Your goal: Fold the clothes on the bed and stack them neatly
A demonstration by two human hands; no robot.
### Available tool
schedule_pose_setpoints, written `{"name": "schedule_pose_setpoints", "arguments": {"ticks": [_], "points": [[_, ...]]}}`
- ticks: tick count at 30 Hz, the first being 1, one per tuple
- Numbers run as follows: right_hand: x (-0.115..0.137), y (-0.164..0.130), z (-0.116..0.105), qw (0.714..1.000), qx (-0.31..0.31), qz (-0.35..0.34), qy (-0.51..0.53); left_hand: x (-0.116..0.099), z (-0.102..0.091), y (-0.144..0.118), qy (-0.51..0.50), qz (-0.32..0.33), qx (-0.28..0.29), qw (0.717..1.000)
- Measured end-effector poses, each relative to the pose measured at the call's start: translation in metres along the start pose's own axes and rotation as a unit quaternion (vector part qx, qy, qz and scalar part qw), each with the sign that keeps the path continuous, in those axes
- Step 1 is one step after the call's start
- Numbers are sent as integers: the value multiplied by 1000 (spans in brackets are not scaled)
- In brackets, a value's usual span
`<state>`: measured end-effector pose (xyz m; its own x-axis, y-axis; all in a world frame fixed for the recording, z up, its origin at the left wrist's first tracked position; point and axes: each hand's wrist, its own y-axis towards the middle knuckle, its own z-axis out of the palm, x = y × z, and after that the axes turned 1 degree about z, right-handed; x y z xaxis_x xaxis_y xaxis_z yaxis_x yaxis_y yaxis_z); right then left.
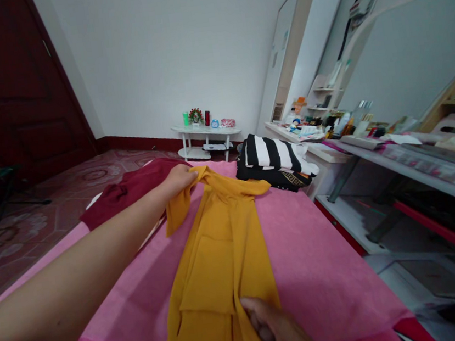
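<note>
On the pink blanket (314, 270), the left hand (179, 179) and right hand (278, 327) pinch the yellow garment (209, 272) in their fingers; I'd tug evenly.

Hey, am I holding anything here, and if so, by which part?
A mustard-yellow garment: the left hand grips its far end, at the left; the right hand touches a fold nearer you, but whether it grips is unclear.

head view looks forward and down, close; right edge seems blurred
</note>
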<state>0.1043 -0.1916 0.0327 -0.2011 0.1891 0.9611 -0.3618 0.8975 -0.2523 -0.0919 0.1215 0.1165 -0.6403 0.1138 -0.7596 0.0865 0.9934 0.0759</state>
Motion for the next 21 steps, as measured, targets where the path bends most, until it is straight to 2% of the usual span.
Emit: {"name": "schedule_pose_setpoints", "arguments": {"ticks": [2, 4, 7, 11, 14, 17, 21], "points": [[-2, 1, -6, 999, 15, 26, -44, 20, 0, -4, 81, -21, 3, 996], [2, 4, -21, 997, -3, 44, -59, 35, 4, -10, 126, -34, 19, 991], [14, 22, -62, 991, -113, 17, -72, 43, 13, -17, 178, -10, 31, 983], [17, 71, -137, 957, -272, -53, -87, 35, 36, -18, 232, 41, 16, 972], [11, 113, -187, 926, -345, -77, -134, 25, 55, -18, 247, 50, 27, 967], [5, 147, -222, 897, -392, -97, -179, 20, 69, -22, 251, 73, 43, 964], [5, 177, -252, 870, -428, -110, -218, 18, 77, -29, 241, 116, 44, 962]]}}
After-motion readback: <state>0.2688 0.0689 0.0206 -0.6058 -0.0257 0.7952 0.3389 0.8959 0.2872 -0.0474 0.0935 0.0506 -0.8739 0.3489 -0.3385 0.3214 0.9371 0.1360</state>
